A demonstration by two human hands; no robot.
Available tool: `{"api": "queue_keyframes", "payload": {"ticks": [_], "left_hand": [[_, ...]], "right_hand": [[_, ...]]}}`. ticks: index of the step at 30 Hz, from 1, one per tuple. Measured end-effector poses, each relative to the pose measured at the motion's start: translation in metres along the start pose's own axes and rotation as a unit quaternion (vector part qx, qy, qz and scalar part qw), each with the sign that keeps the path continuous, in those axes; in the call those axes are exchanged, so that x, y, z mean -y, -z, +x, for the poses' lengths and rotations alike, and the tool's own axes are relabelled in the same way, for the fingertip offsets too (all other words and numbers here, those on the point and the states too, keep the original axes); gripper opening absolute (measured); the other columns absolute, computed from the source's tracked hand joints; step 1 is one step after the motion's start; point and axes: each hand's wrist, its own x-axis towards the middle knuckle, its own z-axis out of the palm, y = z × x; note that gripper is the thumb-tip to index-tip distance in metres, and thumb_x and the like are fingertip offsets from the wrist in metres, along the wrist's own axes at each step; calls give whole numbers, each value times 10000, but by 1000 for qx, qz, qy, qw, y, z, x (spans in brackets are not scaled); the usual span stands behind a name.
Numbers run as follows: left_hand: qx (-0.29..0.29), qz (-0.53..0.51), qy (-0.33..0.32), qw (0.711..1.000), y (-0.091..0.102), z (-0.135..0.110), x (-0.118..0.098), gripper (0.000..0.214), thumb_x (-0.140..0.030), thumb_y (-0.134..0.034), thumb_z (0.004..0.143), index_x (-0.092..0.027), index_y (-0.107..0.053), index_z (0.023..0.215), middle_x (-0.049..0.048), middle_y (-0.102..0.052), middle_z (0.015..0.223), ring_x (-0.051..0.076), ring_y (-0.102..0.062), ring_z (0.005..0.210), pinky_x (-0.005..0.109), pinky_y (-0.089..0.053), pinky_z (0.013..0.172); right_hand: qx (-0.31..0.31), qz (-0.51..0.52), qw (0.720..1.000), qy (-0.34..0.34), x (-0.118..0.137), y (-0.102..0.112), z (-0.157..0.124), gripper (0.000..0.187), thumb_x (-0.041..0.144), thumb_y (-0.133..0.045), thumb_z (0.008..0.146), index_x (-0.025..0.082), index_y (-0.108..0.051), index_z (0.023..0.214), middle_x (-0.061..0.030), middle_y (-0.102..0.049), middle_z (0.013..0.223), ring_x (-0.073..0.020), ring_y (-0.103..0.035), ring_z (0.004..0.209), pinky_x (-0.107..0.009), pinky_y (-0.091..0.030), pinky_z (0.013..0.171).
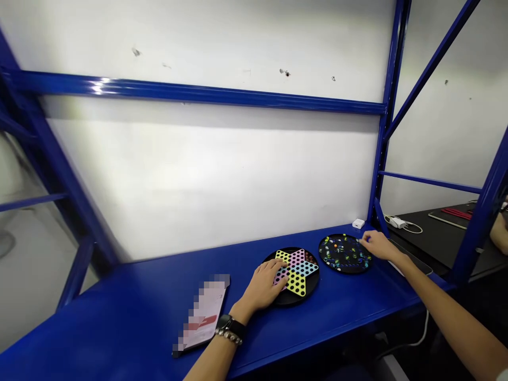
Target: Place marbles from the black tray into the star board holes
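Observation:
My left hand (265,283) lies open and flat on the left side of a Chinese checkers board (297,286), a coloured star full of round holes on a round black base. A few reddish-brown marbles (309,256) sit beside the star's upper right edge. To the right is a round black tray (328,263) with many loose glass marbles (337,262) scattered in it. At that tray's right rim, my right hand (379,245) has its fingers curled together; whatever is between them cannot be made out.
A phone (206,312) lies on the blue tabletop (130,328) left of my left hand. A small white box (358,224) stands behind the marble tray. Blue metal posts (380,153) frame the table. On the right, a black table (428,233) holds a white charger (397,223); another person's arm shows there.

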Motion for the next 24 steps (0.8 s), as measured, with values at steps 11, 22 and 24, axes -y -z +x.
{"api": "queue_keyframes", "payload": {"ticks": [11,22,24], "left_hand": [[2,2,5,1000,0,0,2,369,-389,-523,947,-282,-627,1285,57,-604,1430,284,-522,1350,478,-398,1153],[-3,3,4,1000,0,-1,0,359,-378,-526,932,-274,-634,1258,60,-612,1414,289,-527,1340,482,-402,1149],[-2,2,5,1000,0,-1,-1,364,-378,-522,936,-271,-632,1266,67,-610,1418,289,-528,1338,481,-401,1149]], "right_hand": [[95,-69,992,-42,-20,-22,-6,189,371,-744,771,198,-670,744,-74,-694,849,-214,-654,830,-248,-402,627],[100,633,758,-125,0,1,-13,275,412,-515,951,229,-459,754,131,-213,473,-61,-135,348,-177,-199,326],[109,606,776,-138,5,-1,-14,264,396,-428,967,236,-443,757,121,-209,485,-73,-135,353,-183,-199,334]]}}
